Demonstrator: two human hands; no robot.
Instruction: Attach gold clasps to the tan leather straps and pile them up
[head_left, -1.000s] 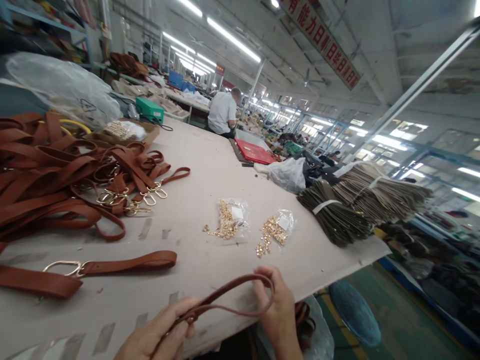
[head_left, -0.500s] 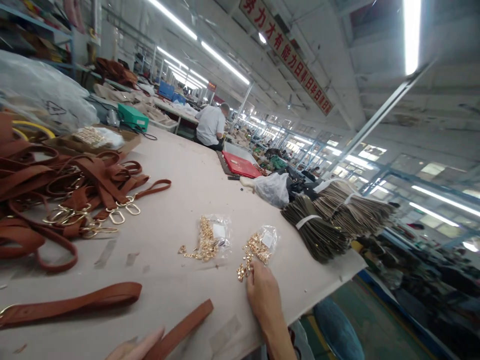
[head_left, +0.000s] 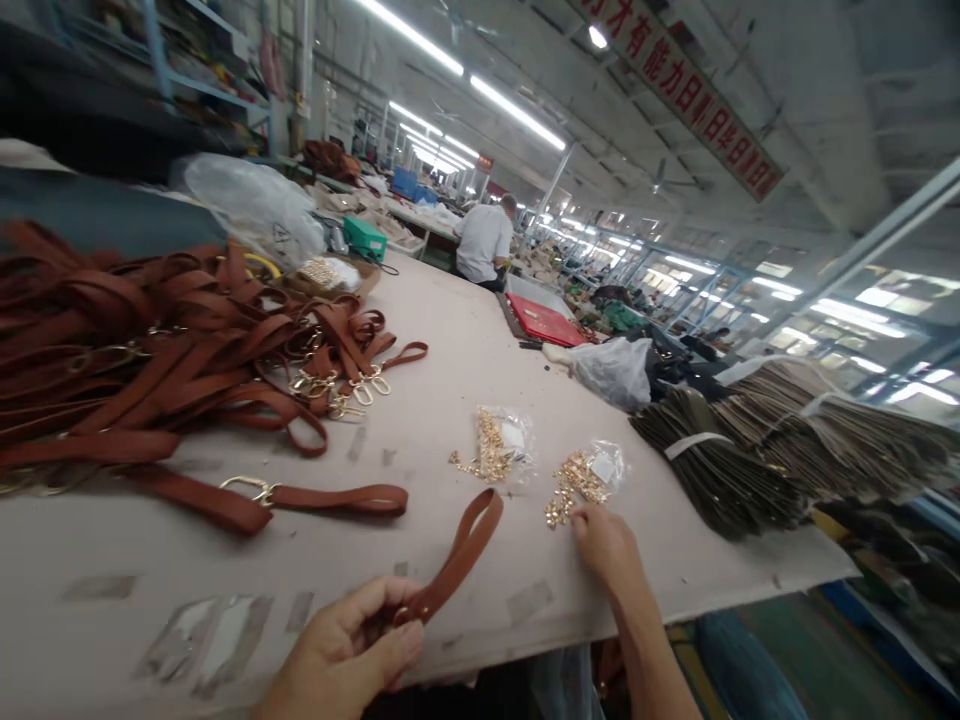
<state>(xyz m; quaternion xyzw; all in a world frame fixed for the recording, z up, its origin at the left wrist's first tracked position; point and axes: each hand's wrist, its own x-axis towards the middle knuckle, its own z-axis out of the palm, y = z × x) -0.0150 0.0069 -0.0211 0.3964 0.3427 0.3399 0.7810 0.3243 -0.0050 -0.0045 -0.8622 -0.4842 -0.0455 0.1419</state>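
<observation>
My left hand (head_left: 352,640) pinches a brown leather strap (head_left: 466,550) near the table's front edge. The strap is bent into a loop that points away from me, with a small metal stud near my fingertips. My right hand (head_left: 609,548) has its fingers drawn together at the near edge of small gold metal fittings (head_left: 559,507). Whatever the fingertips hold is hidden. These fittings spill from a clear plastic bag (head_left: 606,468). Left of it lies a second bag of gold fittings (head_left: 495,445). A finished-looking strap with a gold ring (head_left: 337,500) lies beyond my left hand.
A large heap of brown leather straps (head_left: 187,350) with gold clasps covers the table's left side. Bundled dark pieces (head_left: 720,460) stand at the right edge. Farther off are a red folder-like item (head_left: 544,320), a green box (head_left: 365,238) and a seated person (head_left: 484,240).
The view has swung left. The strap in my left hand, earlier a straight strip, is now bent into a loop, and more of that hand shows. My right hand stays by the gold fittings.
</observation>
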